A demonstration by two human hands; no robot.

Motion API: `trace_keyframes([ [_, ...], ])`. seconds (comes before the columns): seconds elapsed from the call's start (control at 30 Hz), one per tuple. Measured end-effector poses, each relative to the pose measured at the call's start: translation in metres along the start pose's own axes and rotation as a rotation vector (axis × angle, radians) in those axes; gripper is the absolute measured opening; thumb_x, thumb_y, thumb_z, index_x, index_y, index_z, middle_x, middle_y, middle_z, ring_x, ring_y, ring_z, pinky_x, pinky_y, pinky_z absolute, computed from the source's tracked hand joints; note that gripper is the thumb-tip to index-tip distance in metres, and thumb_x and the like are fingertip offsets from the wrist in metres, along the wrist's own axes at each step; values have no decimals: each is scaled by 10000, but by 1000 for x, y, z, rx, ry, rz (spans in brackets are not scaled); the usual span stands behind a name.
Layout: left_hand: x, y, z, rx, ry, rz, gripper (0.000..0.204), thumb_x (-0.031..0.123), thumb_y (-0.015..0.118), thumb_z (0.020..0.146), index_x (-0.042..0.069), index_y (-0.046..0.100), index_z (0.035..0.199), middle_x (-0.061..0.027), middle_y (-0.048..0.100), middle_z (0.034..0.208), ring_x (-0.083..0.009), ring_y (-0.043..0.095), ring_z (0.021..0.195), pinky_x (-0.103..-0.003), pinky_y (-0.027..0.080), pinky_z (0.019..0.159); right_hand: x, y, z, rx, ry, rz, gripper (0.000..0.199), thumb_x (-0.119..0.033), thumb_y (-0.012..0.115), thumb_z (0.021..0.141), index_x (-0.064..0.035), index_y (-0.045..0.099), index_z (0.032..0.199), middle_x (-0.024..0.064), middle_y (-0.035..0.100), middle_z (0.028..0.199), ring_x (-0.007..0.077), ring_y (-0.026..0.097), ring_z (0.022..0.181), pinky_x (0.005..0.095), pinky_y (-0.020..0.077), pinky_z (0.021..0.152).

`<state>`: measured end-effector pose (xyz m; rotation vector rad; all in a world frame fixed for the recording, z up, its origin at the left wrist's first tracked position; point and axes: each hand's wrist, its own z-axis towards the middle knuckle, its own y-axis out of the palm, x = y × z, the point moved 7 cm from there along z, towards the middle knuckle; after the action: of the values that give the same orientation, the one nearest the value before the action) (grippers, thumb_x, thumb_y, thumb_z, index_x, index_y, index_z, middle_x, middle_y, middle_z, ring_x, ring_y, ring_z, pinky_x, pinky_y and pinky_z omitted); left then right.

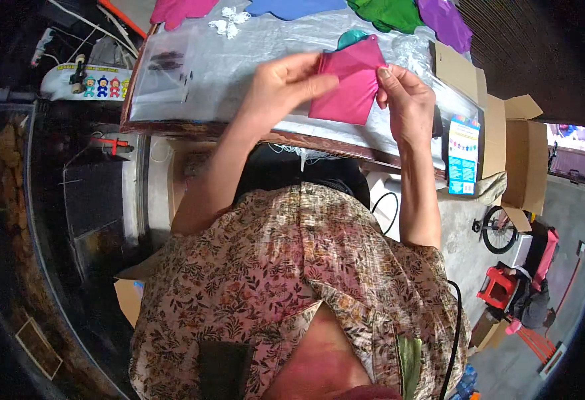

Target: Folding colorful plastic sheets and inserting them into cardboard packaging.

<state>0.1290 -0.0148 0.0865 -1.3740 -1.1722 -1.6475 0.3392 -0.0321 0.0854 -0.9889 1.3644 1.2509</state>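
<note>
A folded piece of smooth pink fabric (347,90) is held up over the table, tilted slightly. Its left edge sits in my left hand (286,81), the thumb across the front and the other fingers partly behind. On the opposite edge, my right hand (406,97) pinches the fabric between thumb and fingers, drawing small creases there. Just behind the pink fabric a round teal piece (352,39) shows in part. A bundle of white string (229,23) lies on the far left part of the table.
Plastic sheeting covers the table (239,87). Pink (180,10), blue (296,7), green (387,15) and purple (446,23) pieces line its far side. A clear bag (162,70) lies left; a printed blue-and-white package (462,153) and open cardboard boxes (526,157) stand right.
</note>
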Motion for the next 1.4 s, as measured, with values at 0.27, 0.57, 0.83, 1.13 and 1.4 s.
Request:
trace_keyframes([
  [0.27,4,-17,47,-33,172,154,273,78,750,894,-21,720,1146,-73,708,1033,-100,655,948,-241,534,854,-13,-1,17,-8,-111,-183,168,-75,704,937,47,701,1053,59,696,839,113,640,716,234,514,652],
  [0.57,3,-11,39,-17,573,659,162,57,783,842,15,750,995,-46,704,984,-128,684,858,-260,569,725,6,-13,23,-41,-343,-417,121,-33,702,926,33,695,1027,60,722,966,117,668,824,237,545,754],
  [0.83,-16,2,9,-209,772,929,94,31,773,800,25,725,881,-78,666,944,-219,668,874,-313,546,756,11,-7,-2,-268,-582,-710,116,-2,719,865,10,676,972,97,675,952,214,650,910,302,514,794],
  [1.13,-51,-9,6,-181,465,857,123,104,816,775,54,732,849,-63,638,909,-229,620,859,-340,492,777,44,-9,-13,-391,-326,-782,90,-1,711,872,37,651,927,113,628,887,231,634,827,322,507,752],
  [1.4,-62,-18,6,18,228,1055,200,325,831,765,135,789,815,-16,666,938,-241,593,975,-410,424,888,58,-13,-3,-281,-143,-863,110,-71,708,911,25,655,900,82,614,813,134,565,775,300,477,725],
])
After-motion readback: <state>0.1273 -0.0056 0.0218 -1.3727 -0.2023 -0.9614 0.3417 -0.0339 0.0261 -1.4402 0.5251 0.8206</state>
